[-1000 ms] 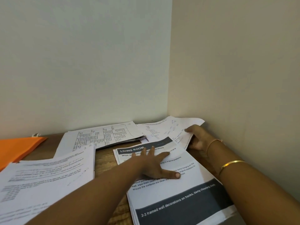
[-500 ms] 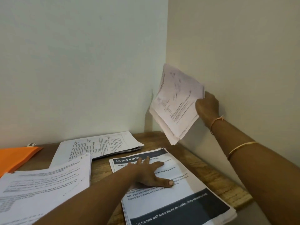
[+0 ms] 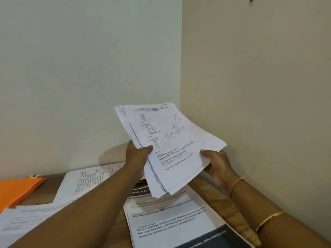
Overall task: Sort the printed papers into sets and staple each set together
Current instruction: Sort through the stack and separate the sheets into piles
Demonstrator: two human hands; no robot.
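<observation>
Papers in a loose sheaf (image 3: 172, 140) are held in the air by both hands, above the far right corner of the table and clear of everything lying on it.

Two bare walls meet in a corner behind the sheaf. The back wall (image 3: 89, 68) is pale grey-green and the side wall (image 3: 259, 86) on the right is cream. The wooden table (image 3: 220, 199) is pushed into that corner, and its grain shows between the piles and along the right edge.

A thick stack (image 3: 170, 221) with dark bands and bold headings lies directly under the sheaf, running toward the near edge. To its left a pile with a printed grid (image 3: 89, 181) lies by the back wall. A pile of text pages (image 3: 26, 219) sits at the near left, partly hidden by the left forearm. An orange folder (image 3: 16, 190) lies flat at the far left.

The sheaf is fanned and tilted, and its edges are not squared. The left hand (image 3: 137, 156) pinches its left edge, thumb on top and fingers beneath. The right hand (image 3: 217, 165) grips the lower right corner the same way.

A gold bangle (image 3: 268, 219) circles the right forearm and a thin band (image 3: 236, 183) sits at the wrist. A small dark mark (image 3: 251, 0) is high on the side wall.
</observation>
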